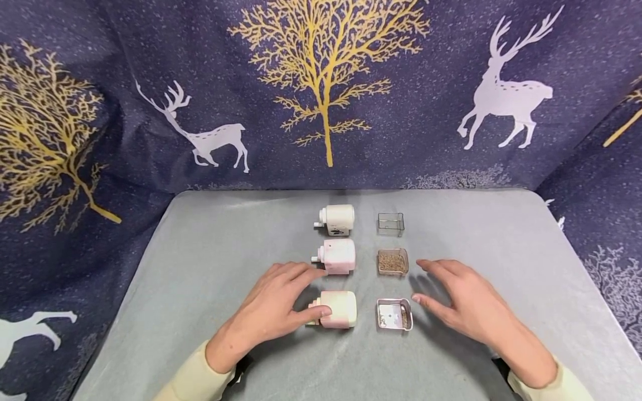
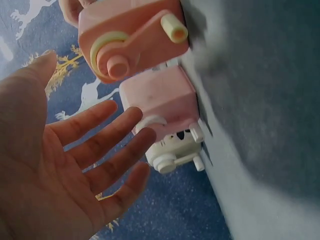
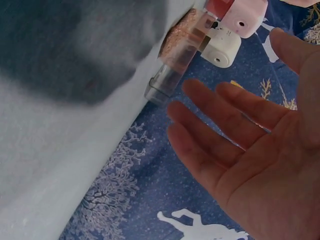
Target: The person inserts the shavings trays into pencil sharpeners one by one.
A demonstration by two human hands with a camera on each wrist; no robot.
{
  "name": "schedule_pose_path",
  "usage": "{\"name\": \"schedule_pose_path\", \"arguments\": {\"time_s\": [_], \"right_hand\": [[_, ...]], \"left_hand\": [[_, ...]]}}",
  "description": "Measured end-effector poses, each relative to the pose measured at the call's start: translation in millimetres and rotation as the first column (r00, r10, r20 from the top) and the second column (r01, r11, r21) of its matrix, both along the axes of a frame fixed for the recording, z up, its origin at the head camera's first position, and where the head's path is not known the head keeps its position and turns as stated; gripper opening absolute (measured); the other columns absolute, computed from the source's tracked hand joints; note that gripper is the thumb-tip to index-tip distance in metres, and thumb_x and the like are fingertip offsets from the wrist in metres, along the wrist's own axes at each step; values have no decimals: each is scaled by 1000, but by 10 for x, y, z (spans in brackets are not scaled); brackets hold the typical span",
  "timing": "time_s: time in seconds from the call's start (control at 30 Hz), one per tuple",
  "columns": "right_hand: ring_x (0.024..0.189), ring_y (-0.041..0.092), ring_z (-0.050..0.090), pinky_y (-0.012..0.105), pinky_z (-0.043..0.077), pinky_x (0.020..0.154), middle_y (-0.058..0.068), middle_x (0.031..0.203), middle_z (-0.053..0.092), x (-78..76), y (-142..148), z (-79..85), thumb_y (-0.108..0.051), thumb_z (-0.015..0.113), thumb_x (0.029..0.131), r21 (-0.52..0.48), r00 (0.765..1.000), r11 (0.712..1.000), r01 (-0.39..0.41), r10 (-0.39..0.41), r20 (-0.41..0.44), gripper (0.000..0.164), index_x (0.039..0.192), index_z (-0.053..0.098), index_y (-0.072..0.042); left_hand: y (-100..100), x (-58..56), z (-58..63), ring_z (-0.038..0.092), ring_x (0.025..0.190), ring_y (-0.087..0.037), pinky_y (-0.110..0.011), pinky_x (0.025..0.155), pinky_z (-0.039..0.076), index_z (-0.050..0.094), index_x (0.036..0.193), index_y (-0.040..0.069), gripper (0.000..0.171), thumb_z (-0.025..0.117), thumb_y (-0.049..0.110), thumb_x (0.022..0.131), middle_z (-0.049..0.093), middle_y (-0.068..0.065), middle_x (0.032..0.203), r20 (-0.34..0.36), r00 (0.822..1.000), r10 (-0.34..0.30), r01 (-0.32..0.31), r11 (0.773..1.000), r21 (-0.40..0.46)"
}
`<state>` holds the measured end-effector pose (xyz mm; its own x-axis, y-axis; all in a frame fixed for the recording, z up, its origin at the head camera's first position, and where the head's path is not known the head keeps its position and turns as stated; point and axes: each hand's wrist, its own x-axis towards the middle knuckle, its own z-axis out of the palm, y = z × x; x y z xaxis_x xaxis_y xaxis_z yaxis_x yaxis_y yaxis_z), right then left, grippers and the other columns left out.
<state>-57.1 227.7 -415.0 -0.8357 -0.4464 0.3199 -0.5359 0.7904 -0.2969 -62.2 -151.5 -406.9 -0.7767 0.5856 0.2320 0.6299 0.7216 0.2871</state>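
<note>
Three crank pencil sharpeners stand in a column: a cream and pink one (image 1: 338,309) nearest, a pink one (image 1: 341,256) in the middle, a white one (image 1: 341,218) at the back. My left hand (image 1: 275,303) is spread beside the nearer two, cranks toward it, and grips nothing; in the head view its thumb overlaps the nearest one, contact unclear. To their right lie three clear shavings drawers: a nearest one (image 1: 393,314) with some debris, a middle one (image 1: 393,262) full of brown shavings, a far one (image 1: 390,221). My right hand (image 1: 466,301), fingers relaxed, hovers right of the nearer two.
The grey tabletop (image 1: 225,234) carries both columns near its middle. Behind it hangs a dark blue cloth (image 1: 401,150) with golden trees and white deer, which also runs down both sides.
</note>
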Motion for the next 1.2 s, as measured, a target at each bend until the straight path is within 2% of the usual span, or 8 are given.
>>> {"name": "schedule_pose_path", "arguments": {"time_s": [0.37,0.6,0.73,0.97,1.2], "right_hand": [[103,25,66,47,54,89,7,115,68,60,-70,-32,-48,81,80,38,998,998,-53,51,40,68,131,63,-7],[102,22,67,44,55,87,4,115,69,102,-93,-77,-63,78,75,67,995,994,-83,79,62,76,129,65,-10],[102,21,66,44,55,86,4,116,69,116,-102,-87,-67,78,72,80,994,993,-85,79,77,80,129,64,-12],[100,16,66,41,56,86,-3,107,70,141,-140,-102,-53,90,63,102,986,988,-114,100,134,82,130,63,-14],[102,14,66,40,55,88,-8,105,70,138,-159,-134,-48,90,65,92,979,986,-138,122,164,77,127,64,-11]], "left_hand": [[76,56,-44,57,115,-11,-36,103,40,59,135,28,69,52,77,86,61,12,121,32,999,-37,38,999,-21],[100,100,-89,56,116,-10,-37,102,42,61,132,28,70,55,78,83,62,13,120,69,997,-47,46,999,8],[116,96,-106,56,114,-8,-36,100,42,61,130,29,67,56,77,84,62,14,118,64,996,-69,69,998,13],[120,92,-115,57,109,-5,-34,94,44,61,129,31,57,60,69,87,62,15,114,47,995,-89,88,996,13],[121,84,-98,57,107,-5,-33,93,44,61,128,31,55,62,68,87,62,15,111,58,995,-87,86,996,8]]}}
